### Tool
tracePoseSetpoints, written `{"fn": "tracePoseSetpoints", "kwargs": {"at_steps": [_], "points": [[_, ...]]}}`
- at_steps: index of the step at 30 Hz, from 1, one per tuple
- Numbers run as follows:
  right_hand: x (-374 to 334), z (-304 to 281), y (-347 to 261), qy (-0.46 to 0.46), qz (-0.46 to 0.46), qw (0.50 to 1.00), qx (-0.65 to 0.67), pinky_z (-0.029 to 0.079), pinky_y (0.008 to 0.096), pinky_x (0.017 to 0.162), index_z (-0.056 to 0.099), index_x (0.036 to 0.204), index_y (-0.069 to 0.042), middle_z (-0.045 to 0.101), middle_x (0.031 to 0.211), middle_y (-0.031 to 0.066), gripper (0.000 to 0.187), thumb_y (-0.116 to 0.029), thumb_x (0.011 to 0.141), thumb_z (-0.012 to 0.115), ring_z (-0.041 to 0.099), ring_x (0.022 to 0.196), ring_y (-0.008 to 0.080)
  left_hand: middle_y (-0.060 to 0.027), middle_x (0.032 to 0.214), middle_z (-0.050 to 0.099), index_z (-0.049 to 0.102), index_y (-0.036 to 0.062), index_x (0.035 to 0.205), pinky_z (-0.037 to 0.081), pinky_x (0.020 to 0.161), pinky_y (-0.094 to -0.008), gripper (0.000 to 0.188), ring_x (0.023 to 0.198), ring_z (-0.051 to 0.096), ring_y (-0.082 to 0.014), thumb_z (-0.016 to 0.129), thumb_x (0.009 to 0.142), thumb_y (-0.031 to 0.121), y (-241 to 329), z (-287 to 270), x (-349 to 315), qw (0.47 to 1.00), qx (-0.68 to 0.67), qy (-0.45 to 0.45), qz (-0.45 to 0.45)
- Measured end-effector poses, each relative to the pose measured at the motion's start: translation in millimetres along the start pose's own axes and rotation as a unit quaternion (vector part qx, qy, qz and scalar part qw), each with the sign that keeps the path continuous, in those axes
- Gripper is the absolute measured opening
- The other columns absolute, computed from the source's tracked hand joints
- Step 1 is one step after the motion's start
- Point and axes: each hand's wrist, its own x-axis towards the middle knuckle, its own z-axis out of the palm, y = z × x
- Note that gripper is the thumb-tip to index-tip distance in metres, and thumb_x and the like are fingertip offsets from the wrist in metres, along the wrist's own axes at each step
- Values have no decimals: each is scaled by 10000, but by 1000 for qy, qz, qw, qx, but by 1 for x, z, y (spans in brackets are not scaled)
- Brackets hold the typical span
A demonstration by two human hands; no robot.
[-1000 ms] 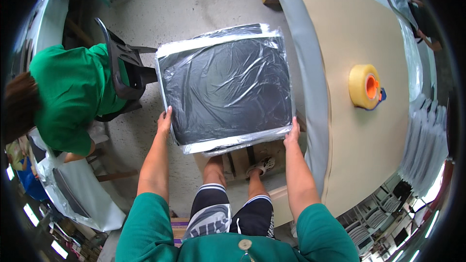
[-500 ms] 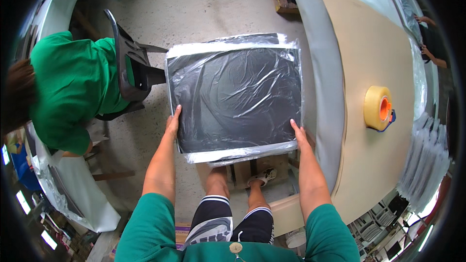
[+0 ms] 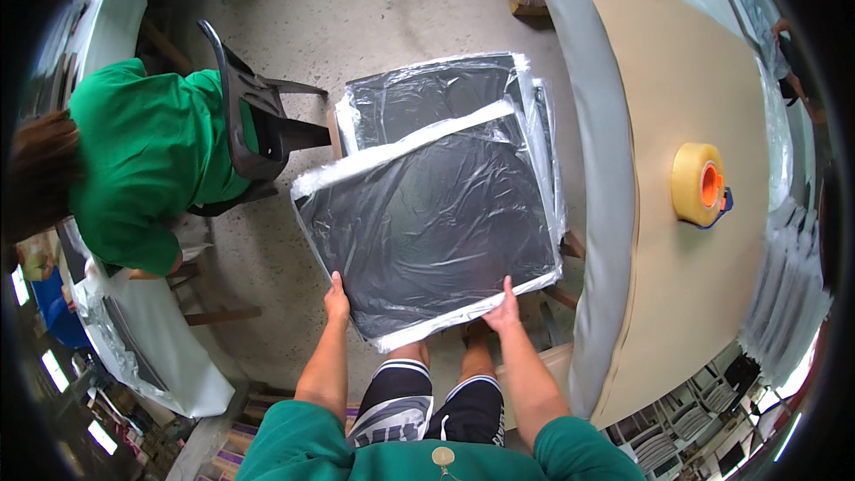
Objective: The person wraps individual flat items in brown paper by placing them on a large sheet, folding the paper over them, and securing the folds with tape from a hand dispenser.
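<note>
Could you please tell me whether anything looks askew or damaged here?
Yes, the top panel is askew: held by the left hand and right hand, it is turned at an angle to the panels beneath, whose far edges show beyond it. Its clear film is wrinkled, but I see no obvious damage.

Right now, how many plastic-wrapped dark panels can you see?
At least 2: the top panel, held at its near side by your left hand and right hand, and a lower panel showing beyond its far edge. More may be hidden underneath.
</note>
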Motion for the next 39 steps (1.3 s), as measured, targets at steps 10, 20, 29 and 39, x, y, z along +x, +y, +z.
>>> {"fn": "tracePoseSetpoints", "kwargs": {"at_steps": [10,20,29,39], "points": [[40,-22,49,17,-125,992,-19,353,367,974,460,1204,-33,511,1207,74,687,-545,763,583,485,1085,233,-240,1277,421,356,-4,1301,282,1007,-405,836,1205,386,-352,444,768,634,240,35,56,807,432,-117,386],[-2,-2,54,84,-83,990,82,307,425,1005,425,1254,-56,460,1282,77,798,-546,677,679,418,1165,268,-180,826,633,631,24,819,469,707,-415,620,796,605,-348,726,558,579,245,-33,-86,773,468,-81,421],[-189,97,42,-153,-329,931,35,259,393,1022,343,1296,-25,404,1307,99,776,-540,768,583,360,1206,266,-162,988,570,550,-54,1024,432,798,-383,554,907,548,-309,753,550,146,185,-272,-207,790,118,-17,601],[-508,33,-114,-32,-772,631,64,175,403,1075,175,1385,-77,228,1422,90,829,-628,806,395,231,1290,256,-125,1015,583,569,-42,985,410,841,-372,377,930,539,-254,637,705,203,306,-106,-311,705,-5,-167,690]]}}
